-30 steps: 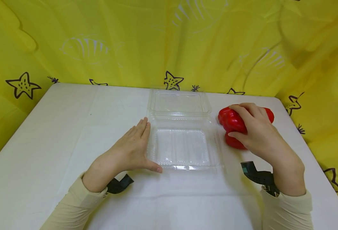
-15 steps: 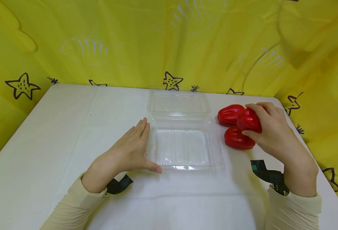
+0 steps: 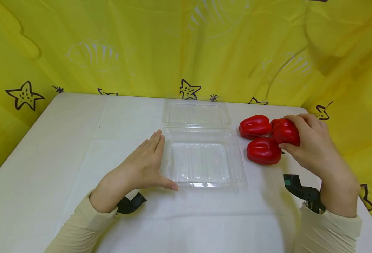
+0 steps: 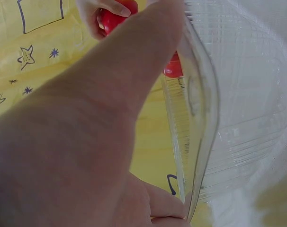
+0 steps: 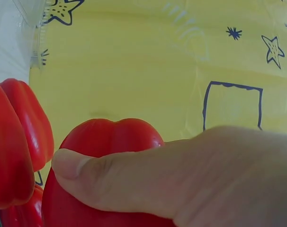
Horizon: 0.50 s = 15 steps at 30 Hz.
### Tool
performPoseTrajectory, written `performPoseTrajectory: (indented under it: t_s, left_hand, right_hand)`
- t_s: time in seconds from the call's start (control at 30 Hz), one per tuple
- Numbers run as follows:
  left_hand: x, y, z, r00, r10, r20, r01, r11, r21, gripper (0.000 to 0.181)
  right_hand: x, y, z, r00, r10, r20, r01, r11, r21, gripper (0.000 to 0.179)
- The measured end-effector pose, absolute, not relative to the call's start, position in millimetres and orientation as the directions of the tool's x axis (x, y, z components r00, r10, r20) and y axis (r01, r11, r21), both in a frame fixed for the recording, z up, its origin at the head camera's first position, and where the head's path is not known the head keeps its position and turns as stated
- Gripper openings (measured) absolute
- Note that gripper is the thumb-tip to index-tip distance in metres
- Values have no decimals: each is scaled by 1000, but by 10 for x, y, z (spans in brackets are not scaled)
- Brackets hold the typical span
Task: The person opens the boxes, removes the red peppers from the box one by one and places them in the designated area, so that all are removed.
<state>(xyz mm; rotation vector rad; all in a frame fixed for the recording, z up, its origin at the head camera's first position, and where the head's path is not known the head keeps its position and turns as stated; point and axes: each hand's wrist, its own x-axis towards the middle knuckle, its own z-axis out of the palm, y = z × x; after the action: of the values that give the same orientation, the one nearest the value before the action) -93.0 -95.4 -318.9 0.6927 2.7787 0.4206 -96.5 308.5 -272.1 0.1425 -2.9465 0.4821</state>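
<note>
A clear plastic clamshell container (image 3: 201, 161) lies open in the middle, its lid (image 3: 196, 113) folded back toward the curtain. My left hand (image 3: 143, 163) rests along its left side, fingers straight and thumb at the front edge. At the right, my right hand (image 3: 312, 144) grips a red bell pepper (image 3: 286, 133), thumb in front and fingers over the far side. Beside it are a red bell pepper (image 3: 254, 126) at the back and another bell pepper (image 3: 264, 151) nearer me. The right wrist view shows the thumb (image 5: 110, 177) pressed across the gripped pepper; its underside is hidden.
A white cloth (image 3: 78, 147) covers the table. Behind and to the right hangs a yellow curtain (image 3: 154, 45) with fish and starfish drawings. Dark camera mounts (image 3: 132, 203) sit on both wrists.
My right hand has moved right with the gripped pepper, away from the container. The two other peppers have come into fuller view. The left hand and the container stay where they were.
</note>
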Motion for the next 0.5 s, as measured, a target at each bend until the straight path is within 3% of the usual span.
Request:
performPoseTrajectory:
  t_s: [0.23,0.5]
  left_hand:
    - [-935,-955,-3193,-856,490,-164,420,845,331,141]
    - [-942,-949,-3186,-856,486,-176,413,848,332,142]
  right_hand:
    - [-971,3213,-2753,-982,-60,182,-110,954,-278,73]
    - [-996,3311,-2779,-996,-18,83,-38,967,-252,74]
